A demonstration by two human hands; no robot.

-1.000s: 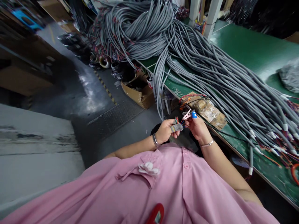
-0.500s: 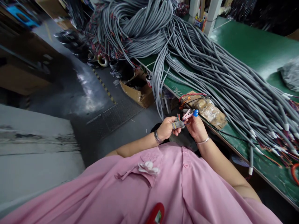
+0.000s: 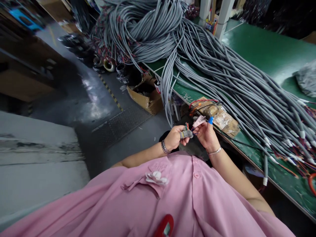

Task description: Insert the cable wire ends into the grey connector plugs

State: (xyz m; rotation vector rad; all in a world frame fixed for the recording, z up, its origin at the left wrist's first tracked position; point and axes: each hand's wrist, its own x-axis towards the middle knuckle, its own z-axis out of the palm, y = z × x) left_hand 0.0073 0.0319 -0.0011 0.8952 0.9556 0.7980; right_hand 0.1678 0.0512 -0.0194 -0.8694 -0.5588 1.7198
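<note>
My left hand [image 3: 173, 138], with a grey sleeve on its thumb, is closed on a small bunch of thin coloured wires [image 3: 187, 126], whose orange and green ends stick up above the fingers. Close beside it, my right hand [image 3: 207, 135] has a blue cover [image 3: 210, 120] on its raised thumb. A small pale pink tool [image 3: 198, 121], blurred, lies against the right hand's fingers, which curl around it; its exact kind is not clear. Dark thin wires pass between both hands. The cable from which the wires come is hidden.
Long grey cables [image 3: 237, 72] cover the green table [image 3: 259, 42]. A taped cardboard-coloured block [image 3: 223, 120] with red and black wires lies at the table's edge near my right hand. An open cardboard box [image 3: 145, 98] stands on the floor below.
The right thumb has lifted away from the pink tool and moved slightly right. The pink tool has turned and blurred. My left hand has shifted a little left with the wires.
</note>
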